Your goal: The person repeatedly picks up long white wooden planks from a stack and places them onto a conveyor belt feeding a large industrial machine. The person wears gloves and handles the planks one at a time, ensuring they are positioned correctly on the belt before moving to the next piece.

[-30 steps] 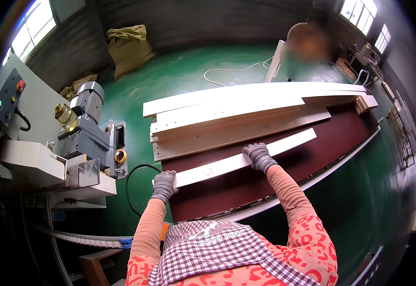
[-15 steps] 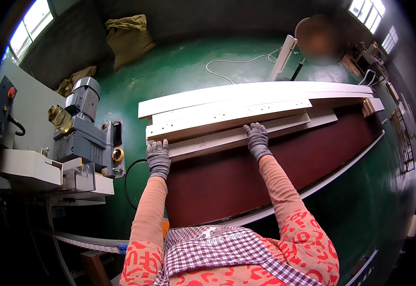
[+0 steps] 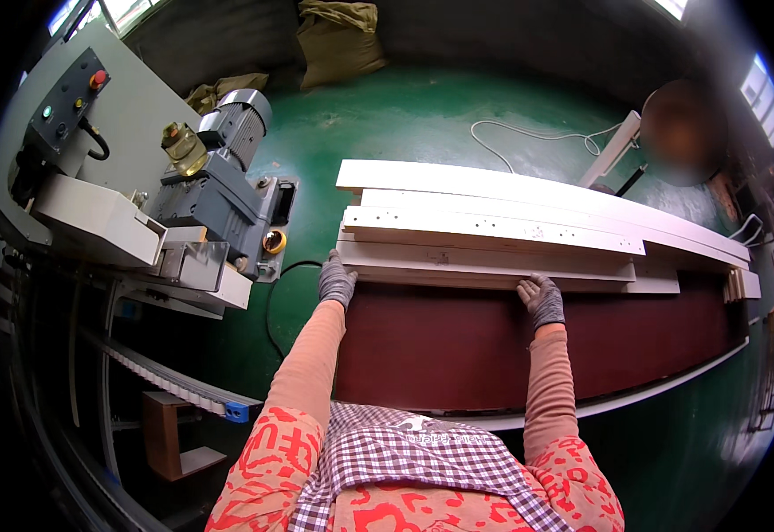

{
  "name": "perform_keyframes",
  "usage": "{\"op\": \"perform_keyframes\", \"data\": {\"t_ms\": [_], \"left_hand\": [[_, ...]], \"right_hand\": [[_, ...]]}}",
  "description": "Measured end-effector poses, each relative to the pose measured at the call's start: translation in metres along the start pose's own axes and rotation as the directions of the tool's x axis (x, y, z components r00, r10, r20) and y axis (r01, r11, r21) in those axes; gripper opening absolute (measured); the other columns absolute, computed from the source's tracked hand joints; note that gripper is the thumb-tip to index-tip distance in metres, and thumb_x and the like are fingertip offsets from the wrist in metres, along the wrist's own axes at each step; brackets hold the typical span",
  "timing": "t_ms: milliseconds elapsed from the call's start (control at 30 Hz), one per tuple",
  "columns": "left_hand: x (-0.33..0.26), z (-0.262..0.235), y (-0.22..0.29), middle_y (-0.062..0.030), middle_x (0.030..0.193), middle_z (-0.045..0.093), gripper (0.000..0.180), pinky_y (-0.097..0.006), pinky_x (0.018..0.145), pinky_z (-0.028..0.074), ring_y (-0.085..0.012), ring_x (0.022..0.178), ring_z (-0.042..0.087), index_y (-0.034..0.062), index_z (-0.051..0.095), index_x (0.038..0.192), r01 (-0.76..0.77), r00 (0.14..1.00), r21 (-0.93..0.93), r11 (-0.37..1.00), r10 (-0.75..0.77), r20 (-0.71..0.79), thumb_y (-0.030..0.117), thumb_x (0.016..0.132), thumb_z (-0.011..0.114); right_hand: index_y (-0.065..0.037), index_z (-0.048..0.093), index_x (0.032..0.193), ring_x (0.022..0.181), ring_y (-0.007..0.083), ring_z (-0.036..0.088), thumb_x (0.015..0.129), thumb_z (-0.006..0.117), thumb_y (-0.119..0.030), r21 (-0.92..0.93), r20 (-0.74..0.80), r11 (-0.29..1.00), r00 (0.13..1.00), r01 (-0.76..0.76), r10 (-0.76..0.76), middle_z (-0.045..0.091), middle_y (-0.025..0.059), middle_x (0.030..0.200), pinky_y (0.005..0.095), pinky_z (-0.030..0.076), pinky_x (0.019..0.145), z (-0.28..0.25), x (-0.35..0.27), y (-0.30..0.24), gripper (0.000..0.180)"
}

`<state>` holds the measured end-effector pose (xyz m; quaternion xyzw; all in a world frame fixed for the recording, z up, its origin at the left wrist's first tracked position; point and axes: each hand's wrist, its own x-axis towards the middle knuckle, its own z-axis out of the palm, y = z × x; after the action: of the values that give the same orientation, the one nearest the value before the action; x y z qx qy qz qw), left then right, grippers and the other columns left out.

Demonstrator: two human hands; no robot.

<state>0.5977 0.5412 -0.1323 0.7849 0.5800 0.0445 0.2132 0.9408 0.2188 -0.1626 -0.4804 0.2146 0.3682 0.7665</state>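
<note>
Plank in hand, as the head view shows, is a long, narrow, white, flat-faced plank [image 3: 484, 260], lying at the near side of the pile of long white boards [image 3: 529, 208], upon the smooth dark-red tabletop [image 3: 458, 355]. The left hand in a grey knitted glove [image 3: 337, 280] is at its left end, fingers bent near the corner. The right hand in a matching grey glove [image 3: 542, 300] is at the near edge, right of the middle, fingers partly bent. Whether they grip or only push, I cannot tell, because the fingertips are partly hidden. In my judgement, both hands should press equally, so that the plank lies parallel to the higher white board with small dark holes [image 3: 502, 229]. Fingertips should avoid the underside, where pinching is possible.
</note>
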Motion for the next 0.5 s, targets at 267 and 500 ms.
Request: {"op": "perform_keyframes", "data": {"t_ms": [267, 500], "left_hand": [[0.045, 0.073, -0.076, -0.0099, 0.105, 0.063, 0.044, -0.035, 0.081, 0.051, -0.0210, 0.088, 0.059, 0.0020, 0.053, 0.124, -0.034, 0.999, -0.697, 0.716, -0.006, -0.054, 0.009, 0.084, 0.069], [-0.060, -0.016, -0.045, -0.0164, 0.140, 0.047, 0.074, -0.034, 0.101, 0.045, -0.0254, 0.123, 0.051, 0.0052, 0.032, 0.147, 0.035, 0.992, -0.790, 0.613, 0.075, 0.102, -0.002, 0.083, 0.068]], "right_hand": [[-0.002, 0.027, 0.147, 0.146, 0.0300, 0.019, 0.089, 0.059, -0.011, 0.182, 0.118, 0.983, 0.993, -0.028, 0.006, 0.021, 0.0131, 0.157, 0.0474, 0.026, 0.116, 0.019, 0.012, 0.040, 0.067], [-0.010, 0.048, 0.137, 0.134, 0.0290, 0.042, 0.095, 0.056, -0.022, 0.243, 0.272, 0.969, 0.962, -0.040, -0.029, 0.046, 0.0106, 0.143, 0.0466, 0.042, 0.106, -0.029, -0.038, 0.083, 0.044]]}}
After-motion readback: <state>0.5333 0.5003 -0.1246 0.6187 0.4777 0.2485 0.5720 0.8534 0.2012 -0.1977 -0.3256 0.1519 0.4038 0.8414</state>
